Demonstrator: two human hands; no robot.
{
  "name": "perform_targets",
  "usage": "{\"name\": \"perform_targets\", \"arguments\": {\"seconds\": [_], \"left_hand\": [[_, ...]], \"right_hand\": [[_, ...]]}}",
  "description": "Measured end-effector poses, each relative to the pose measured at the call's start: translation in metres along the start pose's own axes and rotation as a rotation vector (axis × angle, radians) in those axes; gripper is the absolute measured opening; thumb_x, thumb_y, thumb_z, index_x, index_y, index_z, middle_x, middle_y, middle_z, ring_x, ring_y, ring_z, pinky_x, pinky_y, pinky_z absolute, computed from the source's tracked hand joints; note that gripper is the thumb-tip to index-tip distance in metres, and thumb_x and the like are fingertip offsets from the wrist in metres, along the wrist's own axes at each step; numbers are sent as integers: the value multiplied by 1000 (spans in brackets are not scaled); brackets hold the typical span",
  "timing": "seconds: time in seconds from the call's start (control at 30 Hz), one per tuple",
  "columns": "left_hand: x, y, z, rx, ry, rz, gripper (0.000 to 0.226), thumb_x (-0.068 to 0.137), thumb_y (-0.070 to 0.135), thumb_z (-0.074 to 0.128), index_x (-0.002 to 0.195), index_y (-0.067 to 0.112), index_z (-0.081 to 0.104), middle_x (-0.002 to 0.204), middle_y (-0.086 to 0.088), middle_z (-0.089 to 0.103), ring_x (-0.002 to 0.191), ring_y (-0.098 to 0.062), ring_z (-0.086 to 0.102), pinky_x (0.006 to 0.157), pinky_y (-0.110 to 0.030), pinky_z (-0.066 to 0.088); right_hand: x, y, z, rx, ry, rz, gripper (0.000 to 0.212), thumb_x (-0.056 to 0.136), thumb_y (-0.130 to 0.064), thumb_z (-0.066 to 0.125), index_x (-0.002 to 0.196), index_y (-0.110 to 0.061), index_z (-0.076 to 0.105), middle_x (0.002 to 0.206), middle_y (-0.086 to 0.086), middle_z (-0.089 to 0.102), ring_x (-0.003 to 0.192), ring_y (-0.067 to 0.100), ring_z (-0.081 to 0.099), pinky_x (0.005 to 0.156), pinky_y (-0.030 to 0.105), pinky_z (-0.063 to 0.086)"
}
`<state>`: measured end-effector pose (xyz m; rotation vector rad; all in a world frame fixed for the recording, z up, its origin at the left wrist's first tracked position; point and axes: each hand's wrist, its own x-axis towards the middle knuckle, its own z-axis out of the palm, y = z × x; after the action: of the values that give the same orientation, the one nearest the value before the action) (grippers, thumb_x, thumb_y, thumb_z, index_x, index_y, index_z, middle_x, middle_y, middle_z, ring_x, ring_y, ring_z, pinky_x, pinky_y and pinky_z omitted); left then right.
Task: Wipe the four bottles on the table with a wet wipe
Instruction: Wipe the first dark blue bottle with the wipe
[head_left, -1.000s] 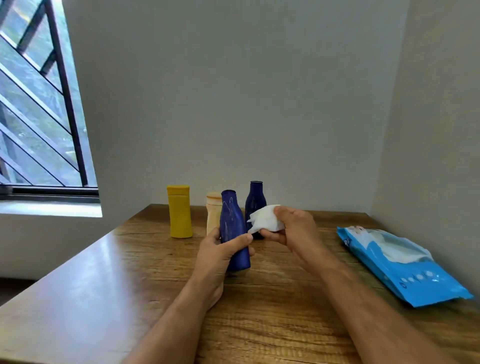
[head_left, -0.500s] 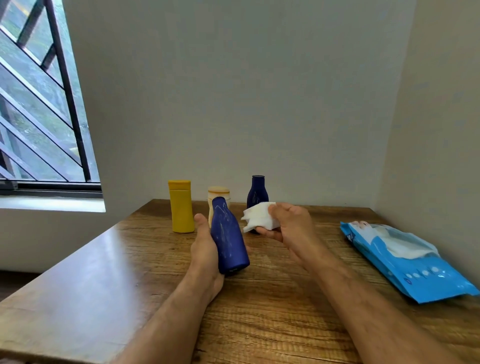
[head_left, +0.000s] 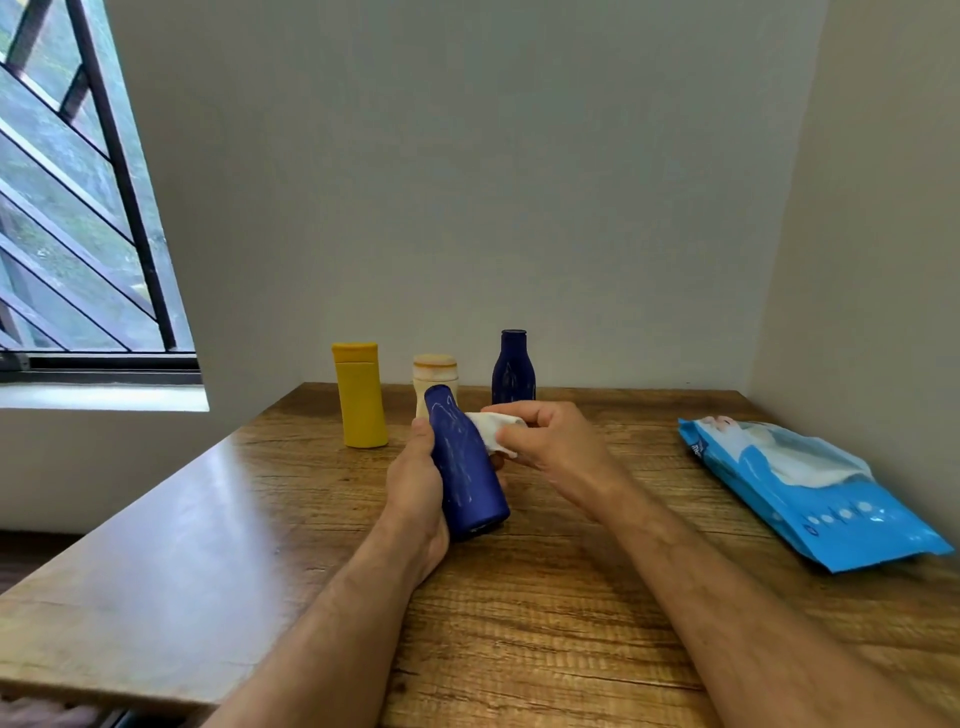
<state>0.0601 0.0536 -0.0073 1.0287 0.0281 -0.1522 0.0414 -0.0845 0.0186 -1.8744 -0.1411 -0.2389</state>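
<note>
Here, streaky blue bottle (head_left: 465, 467) (tilted), white wipe (head_left: 488, 434)

The left hand (head_left: 415, 483) is curled in a grip with its thumb raised, while the right hand (head_left: 550, 447) is pinched closed, both forearms extended forward.

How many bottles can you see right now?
4. A blue bottle is tilted in the left hand; a yellow bottle, cream bottle and second blue bottle stand near the wall.
</note>
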Motion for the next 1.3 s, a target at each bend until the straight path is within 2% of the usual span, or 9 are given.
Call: {"name": "perform_targets", "arguments": {"seconds": [0.17,0.3,0.5,0.73,0.87,1.03,1.13,1.2,1.3], "left_hand": [[-3,-2,-2,-17,-72,8,36,105,39,42,123,12,59,92,-14,77,82,-30,73,65,-41,62],[-5,-4,1,-88,-172,0,37,105,32,43,131,11,57,115,-19,72,97,-32,72,71,-45,62],[4,-5,-3,-96,-168,19,46,105,45,35,125,11,60,92,-15,76,74,-26,71,61,-39,59],[15,-8,-1,-93,-198,117,39,105,42,37,119,19,65,93,-10,76,81,-25,70,84,-47,54],[14,-9,1,-54,-210,96,42,103,45,40,115,16,68,95,-12,75,81,-25,69,78,-43,53],[21,2,3,-82,-101,97,45,102,47,42,108,10,67,88,-14,73,75,-26,70,74,-41,57],[24,4,0,-102,-101,66,47,101,48,44,116,9,65,92,-17,72,80,-30,70,80,-47,58],[27,4,-2,-126,-128,46,48,100,48,44,119,9,66,99,-18,72,87,-31,70,90,-50,54],[28,1,-5,-124,-188,38,45,101,44,42,113,11,70,99,-14,74,83,-27,73,87,-46,54]], "right_hand": [[-4,-4,6,-79,128,-118,27,93,-15,64,119,-22,70,110,-8,66,81,-3,63,56,4,47],[-6,-5,13,-178,141,-192,31,98,-13,56,119,-31,70,97,-22,63,89,5,64,71,21,59],[-7,-5,0,-289,54,-228,36,93,3,56,108,-22,76,104,-3,71,72,14,72,61,20,58],[-6,2,-4,-437,75,-388,36,94,-11,57,122,-31,69,124,-12,68,100,2,66,87,25,57],[-5,-1,0,-397,120,-439,35,98,-17,56,130,-29,63,130,-10,64,115,3,59,98,26,53],[-10,-4,0,-668,-20,-373,35,94,-12,58,123,-28,68,123,-6,68,105,7,62,98,23,50],[-9,0,1,-772,-77,-389,40,93,-11,56,128,-28,65,134,-5,62,124,9,55,111,29,41],[-7,1,3,-767,-12,-446,40,95,-12,55,131,-26,62,139,-7,58,131,6,49,116,28,34],[-5,4,5,-722,131,-502,36,96,-16,55,131,-24,62,135,-8,60,123,8,52,109,28,41]]}}
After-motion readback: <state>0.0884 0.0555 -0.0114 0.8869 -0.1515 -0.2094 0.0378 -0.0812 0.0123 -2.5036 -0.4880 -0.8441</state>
